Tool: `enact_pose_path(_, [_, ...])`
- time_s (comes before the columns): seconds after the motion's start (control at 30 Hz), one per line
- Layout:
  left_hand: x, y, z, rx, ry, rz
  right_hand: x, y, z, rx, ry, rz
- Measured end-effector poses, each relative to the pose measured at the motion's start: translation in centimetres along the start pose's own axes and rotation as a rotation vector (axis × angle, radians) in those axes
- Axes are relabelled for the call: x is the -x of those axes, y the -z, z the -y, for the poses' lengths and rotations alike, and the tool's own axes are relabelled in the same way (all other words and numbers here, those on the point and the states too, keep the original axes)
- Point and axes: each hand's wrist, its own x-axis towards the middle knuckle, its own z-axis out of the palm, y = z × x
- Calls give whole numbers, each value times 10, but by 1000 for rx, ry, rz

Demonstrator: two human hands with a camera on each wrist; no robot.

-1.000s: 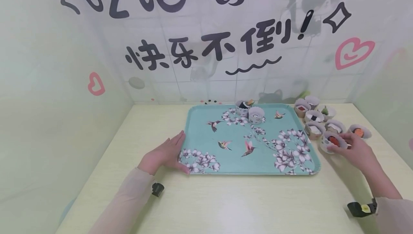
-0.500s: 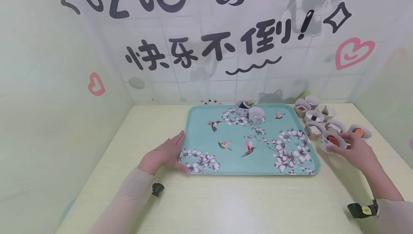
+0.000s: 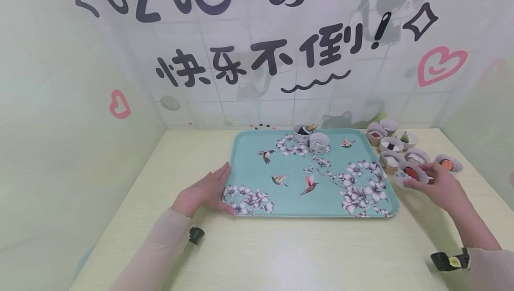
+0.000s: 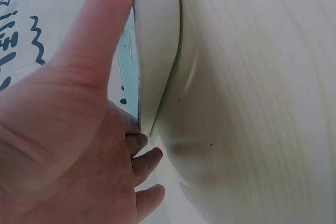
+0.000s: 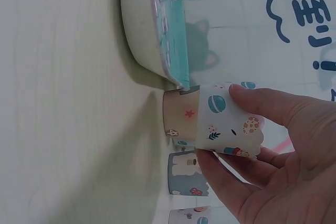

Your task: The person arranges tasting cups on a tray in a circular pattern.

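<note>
Pinching a cup (image 5: 233, 121), right grip (image 3: 443, 187); spread against tray (image 3: 297, 164), left grip (image 3: 205, 193); head view alone shows filling (image 3: 411, 173)

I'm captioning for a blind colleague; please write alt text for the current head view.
A person's right hand pinches a white patterned paper cup with something red inside, beside a rectangular teal tray printed with flowers and hummingbirds. The left hand touches the tray's near-left corner; two patterned paper cups stand on it, more to its right.

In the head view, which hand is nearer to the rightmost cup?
Right. The right hand is close beside the rightmost cup, pinching another cup; the left hand is across the tray, at its left edge.
</note>
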Motion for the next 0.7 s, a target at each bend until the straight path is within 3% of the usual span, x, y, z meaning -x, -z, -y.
enact_pose_path(0.7, [-2,-1,2,-11,2,1,1,-6,18,-55,17,15])
